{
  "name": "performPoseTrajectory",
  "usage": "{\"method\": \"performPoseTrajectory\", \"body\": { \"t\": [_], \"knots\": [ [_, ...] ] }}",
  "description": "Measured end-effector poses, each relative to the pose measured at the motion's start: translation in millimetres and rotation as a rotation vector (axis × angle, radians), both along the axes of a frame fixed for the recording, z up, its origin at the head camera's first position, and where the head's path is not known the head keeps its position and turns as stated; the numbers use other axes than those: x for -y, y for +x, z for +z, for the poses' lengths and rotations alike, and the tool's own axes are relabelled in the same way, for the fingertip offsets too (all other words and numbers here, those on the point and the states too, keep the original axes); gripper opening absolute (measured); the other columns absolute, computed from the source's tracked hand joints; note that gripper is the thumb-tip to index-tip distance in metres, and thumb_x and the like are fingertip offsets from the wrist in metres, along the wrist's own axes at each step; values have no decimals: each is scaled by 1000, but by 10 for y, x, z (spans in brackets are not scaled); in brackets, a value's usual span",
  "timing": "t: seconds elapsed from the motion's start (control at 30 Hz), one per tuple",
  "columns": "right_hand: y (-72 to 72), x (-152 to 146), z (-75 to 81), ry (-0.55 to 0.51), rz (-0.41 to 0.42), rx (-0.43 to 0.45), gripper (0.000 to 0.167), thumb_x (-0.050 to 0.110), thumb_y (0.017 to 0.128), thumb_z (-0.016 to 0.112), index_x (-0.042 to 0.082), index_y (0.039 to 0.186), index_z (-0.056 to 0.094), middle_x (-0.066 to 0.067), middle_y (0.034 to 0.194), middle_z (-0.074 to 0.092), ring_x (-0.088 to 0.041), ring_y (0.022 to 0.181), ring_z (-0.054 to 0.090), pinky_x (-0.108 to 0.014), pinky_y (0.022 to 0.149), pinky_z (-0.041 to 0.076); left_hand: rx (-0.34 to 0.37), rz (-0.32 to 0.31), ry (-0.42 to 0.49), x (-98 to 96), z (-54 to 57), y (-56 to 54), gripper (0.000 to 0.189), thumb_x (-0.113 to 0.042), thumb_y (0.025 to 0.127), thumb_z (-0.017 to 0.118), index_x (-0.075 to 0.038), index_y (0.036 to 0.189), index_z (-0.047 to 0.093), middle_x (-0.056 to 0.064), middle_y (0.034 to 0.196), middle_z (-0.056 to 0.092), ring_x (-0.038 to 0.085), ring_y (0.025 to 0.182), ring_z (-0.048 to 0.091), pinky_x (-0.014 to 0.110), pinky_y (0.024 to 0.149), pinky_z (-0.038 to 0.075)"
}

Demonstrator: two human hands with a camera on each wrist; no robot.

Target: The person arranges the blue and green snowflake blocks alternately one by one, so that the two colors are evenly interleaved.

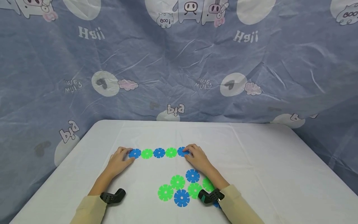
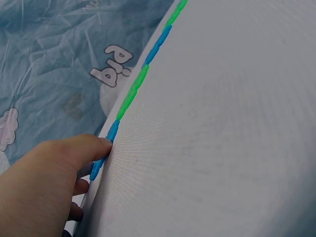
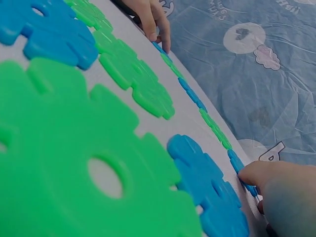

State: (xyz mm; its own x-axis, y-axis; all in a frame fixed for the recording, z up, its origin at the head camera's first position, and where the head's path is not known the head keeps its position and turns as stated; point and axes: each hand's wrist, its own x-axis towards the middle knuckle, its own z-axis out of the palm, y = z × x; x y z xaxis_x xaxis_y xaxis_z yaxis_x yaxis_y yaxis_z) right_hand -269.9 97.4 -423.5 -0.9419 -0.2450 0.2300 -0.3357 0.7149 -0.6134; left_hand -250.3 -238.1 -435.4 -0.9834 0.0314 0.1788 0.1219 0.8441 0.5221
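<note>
A row of flat, notched blue and green plastic discs (image 1: 157, 152) on the white surface (image 1: 251, 174) is pinched at both ends by the left hand (image 1: 118, 161) and right hand (image 1: 198, 158), and could be buckled by uneven pushing.

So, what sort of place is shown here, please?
Probably an indoor spot arranged for play or filming, though little else shows: a white table, a blue cartoon-printed cloth behind it, and blue and green notched discs lying on top.
</note>
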Motion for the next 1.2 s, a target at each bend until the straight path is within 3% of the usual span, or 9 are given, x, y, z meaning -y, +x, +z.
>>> {"method": "performPoseTrajectory", "body": {
  "t": [0.63,0.93,1.07,1.2],
  "knots": [
    [6,-12,-4,-3,21,-19,17,19,85,59,17,102,65,-4,118,55,-21,99,49,-41,85,38,-6,2,-9,-13,7,10,52,-32,85,58,-3,127,49,17,118,47,35,109,46,51,85,33],
    [6,-17,55,-81,11,41,20,18,85,59,18,104,63,-3,117,53,-13,86,47,-32,78,40,-8,-3,0,-13,-1,14,52,-32,85,58,-4,128,49,16,118,47,34,109,46,50,86,33],
    [35,-16,122,-73,46,50,21,20,86,59,18,107,62,-1,111,55,-12,84,47,-29,75,40,-14,-8,-4,-27,10,26,52,-32,85,58,-3,127,50,16,116,48,34,108,47,50,86,33],
    [99,-20,225,-64,137,93,24,24,87,59,20,110,60,2,109,56,-12,87,48,-29,75,40,-27,-8,-5,-31,31,38,51,-30,85,58,-1,126,50,17,115,48,34,108,47,50,86,32]
  ]
}}
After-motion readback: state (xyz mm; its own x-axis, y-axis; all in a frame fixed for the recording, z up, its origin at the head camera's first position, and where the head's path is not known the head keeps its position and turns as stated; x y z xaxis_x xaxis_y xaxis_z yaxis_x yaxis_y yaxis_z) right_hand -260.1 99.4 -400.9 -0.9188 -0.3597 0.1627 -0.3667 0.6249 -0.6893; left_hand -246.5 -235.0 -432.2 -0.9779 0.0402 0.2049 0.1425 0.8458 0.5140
